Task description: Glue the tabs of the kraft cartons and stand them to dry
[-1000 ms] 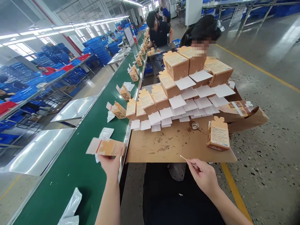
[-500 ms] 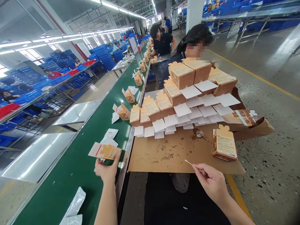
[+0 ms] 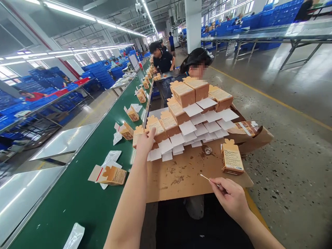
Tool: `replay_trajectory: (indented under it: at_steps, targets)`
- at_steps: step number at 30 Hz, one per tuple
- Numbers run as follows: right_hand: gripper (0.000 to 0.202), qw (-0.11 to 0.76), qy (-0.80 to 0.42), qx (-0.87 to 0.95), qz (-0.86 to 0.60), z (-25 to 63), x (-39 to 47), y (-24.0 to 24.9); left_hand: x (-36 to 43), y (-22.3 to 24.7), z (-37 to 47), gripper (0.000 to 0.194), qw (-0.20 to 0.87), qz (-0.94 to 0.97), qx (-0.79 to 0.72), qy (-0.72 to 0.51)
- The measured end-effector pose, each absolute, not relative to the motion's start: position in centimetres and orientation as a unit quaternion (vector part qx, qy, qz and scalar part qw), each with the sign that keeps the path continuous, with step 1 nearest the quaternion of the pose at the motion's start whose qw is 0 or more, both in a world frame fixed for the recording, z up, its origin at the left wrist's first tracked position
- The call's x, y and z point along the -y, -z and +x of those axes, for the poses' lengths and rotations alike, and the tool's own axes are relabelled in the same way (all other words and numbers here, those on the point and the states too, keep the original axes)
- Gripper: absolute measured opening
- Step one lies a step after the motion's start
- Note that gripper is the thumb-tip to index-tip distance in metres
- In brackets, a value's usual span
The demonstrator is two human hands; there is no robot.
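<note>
My left hand (image 3: 145, 139) reaches to the near left end of a stack of printed cartons, its fingers curled over a carton that they mostly cover. Beside it, the end carton (image 3: 138, 134) shows its tan side. White flaps (image 3: 166, 146) stick out from the stacked cartons. My right hand (image 3: 229, 194) pinches a cotton swab (image 3: 204, 177) by its stick, tip pointing left above the cardboard. A single carton (image 3: 231, 157) stands upright to the right. Between it and the stack sits a small clear dish (image 3: 208, 150) among wet spots.
On the left runs a green conveyor belt (image 3: 85, 200) with an open-flapped carton (image 3: 114, 175), silver pouches (image 3: 75, 235) and several more cartons. Brown cardboard (image 3: 160, 190) covers my work surface. Co-workers (image 3: 194, 64) sit beyond the stack.
My left hand has let go of the open-flapped carton on the belt and moved right and forward to the stack. The right hand still holds the swab. The view has shifted.
</note>
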State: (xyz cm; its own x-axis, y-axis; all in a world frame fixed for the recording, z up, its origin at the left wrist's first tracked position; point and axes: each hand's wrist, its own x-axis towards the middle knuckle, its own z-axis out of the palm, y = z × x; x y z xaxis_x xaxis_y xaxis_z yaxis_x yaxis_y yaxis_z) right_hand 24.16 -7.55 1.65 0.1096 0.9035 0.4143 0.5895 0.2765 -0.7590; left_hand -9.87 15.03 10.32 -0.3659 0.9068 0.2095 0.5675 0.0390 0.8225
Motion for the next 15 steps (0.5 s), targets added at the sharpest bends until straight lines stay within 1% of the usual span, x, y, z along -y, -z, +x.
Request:
replay_trajectory:
  at_steps: [4, 6, 8, 10, 11, 14, 15]
  targets:
    - [0.035, 0.471, -0.12, 0.638, -0.597, 26.3, 7.5, -2.1, -16.0, -9.3, -8.4, 0.042, 0.224, 0.516, -0.709, -0.425]
    - [0.037, 0.461, -0.097, 0.647, -0.599, 27.7, 6.7, -2.4, -15.1, -8.5, -8.3, 0.042, 0.221, 0.507, -0.699, -0.454]
    - [0.039, 0.428, -0.087, 0.665, -0.605, 28.7, 5.0, -2.9, -13.6, -7.8, -8.6, 0.045, 0.199, 0.497, -0.673, -0.51]
    - [0.039, 0.359, -0.089, 0.686, -0.627, 29.3, 2.4, -3.7, -11.5, -7.5, -9.0, 0.053, 0.199, 0.49, -0.629, -0.57]
    - [0.038, 0.308, -0.091, 0.695, -0.644, 29.4, 0.9, -4.2, -10.1, -7.4, -9.2, 0.059, 0.215, 0.483, -0.605, -0.595]
    - [0.033, 0.117, -0.091, 0.72, -0.678, 28.8, -3.4, -5.6, -5.2, -7.2, -9.2, 0.074, 0.32, 0.429, -0.539, -0.65]
    - [0.032, 0.073, -0.09, 0.726, -0.677, 28.5, -4.6, -6.0, -3.5, -6.9, -9.2, 0.076, 0.361, 0.409, -0.517, -0.66]
